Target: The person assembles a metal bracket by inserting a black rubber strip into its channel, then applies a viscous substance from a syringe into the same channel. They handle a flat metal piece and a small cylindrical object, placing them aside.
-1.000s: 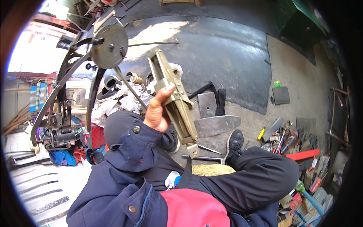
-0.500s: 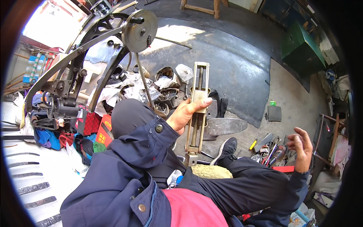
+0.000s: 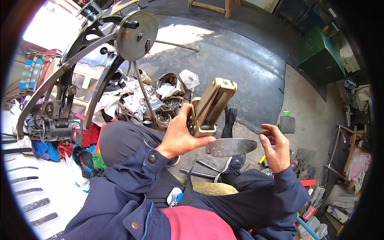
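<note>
A: Closest in, red cloth [image 3: 198, 224] and dark trousers [image 3: 124, 138]. And the hands?

B: Left hand [image 3: 180, 138] is wrapped round a brass-coloured metal frame [image 3: 212, 106], thumb across its near end, other fingers mostly hidden; right hand [image 3: 276, 149] is off to the side, fingers half-curled, nothing between them!

A: Where's that frame, exactly?

B: Up in the air ahead of the lap, tilted, far end leaning away rightward. I'd call this step a one-handed hold to angle the piece; a second grip would call for the right hand to reach left and spread those fingers.

A: Room for that?

B: Open air between frame and right hand. Beneath, mind the rounded metal plate [image 3: 234, 148] and the shoe [image 3: 235, 163] near it; how far below, I can't tell.

A: And further out?

B: Tight on the left: white plastic bags [image 3: 138, 102], then the black wheeled machine [image 3: 134, 36]. Freer ahead: the dark floor sheet [image 3: 244, 68] spreads to its right edge, green cabinet [image 3: 322, 60] beyond
</note>
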Action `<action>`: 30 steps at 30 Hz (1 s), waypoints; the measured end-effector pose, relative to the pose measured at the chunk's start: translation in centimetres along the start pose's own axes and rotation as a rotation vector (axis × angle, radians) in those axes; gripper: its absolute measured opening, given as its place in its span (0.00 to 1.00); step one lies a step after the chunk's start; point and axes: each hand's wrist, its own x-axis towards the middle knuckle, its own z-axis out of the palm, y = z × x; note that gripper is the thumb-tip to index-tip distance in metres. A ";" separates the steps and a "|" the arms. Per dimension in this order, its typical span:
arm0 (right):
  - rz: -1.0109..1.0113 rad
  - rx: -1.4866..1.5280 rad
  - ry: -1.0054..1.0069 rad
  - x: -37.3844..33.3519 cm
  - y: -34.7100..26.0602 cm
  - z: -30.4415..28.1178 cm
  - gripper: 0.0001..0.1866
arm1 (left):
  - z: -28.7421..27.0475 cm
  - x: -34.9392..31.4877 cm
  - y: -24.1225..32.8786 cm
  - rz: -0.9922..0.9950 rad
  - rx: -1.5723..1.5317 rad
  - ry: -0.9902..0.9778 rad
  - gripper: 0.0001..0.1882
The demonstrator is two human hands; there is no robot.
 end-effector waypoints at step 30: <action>0.064 -0.043 -0.131 2.0 2.1 2.2 0.15 | -0.2 -0.8 -3.5 -0.494 -0.456 -0.085 0.34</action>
